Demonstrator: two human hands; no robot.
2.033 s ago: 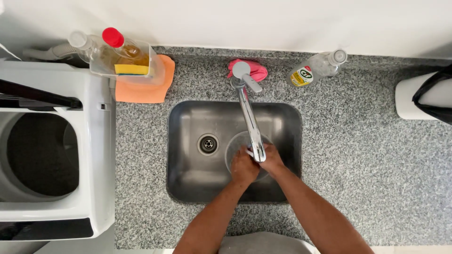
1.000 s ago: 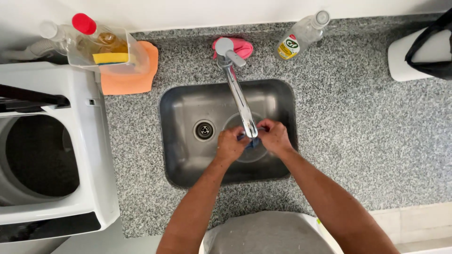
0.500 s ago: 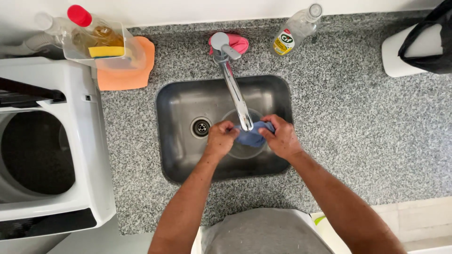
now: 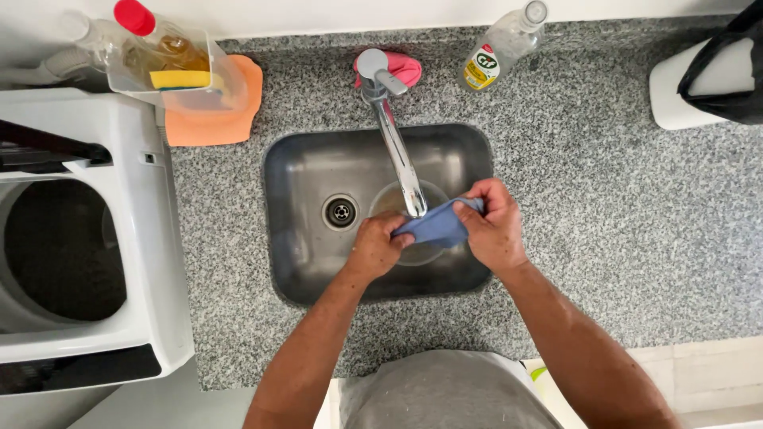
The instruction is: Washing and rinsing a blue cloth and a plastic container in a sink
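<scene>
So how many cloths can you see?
3: a blue cloth held between both hands over the sink, a pink cloth behind the tap, an orange cloth under the clear tub.

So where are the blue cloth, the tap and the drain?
blue cloth (image 4: 435, 227), head view, middle of the fabric between the hands
tap (image 4: 397, 155), head view, along the spout
drain (image 4: 341, 212), head view, centre of the strainer

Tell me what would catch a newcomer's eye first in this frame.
Dead centre, the left hand and right hand stretch a blue cloth between them over the steel sink, just under the tip of the faucet. Next come the colours along the back of the speckled granite counter: an orange cloth at the left, a pink cloth behind the faucet.
</scene>
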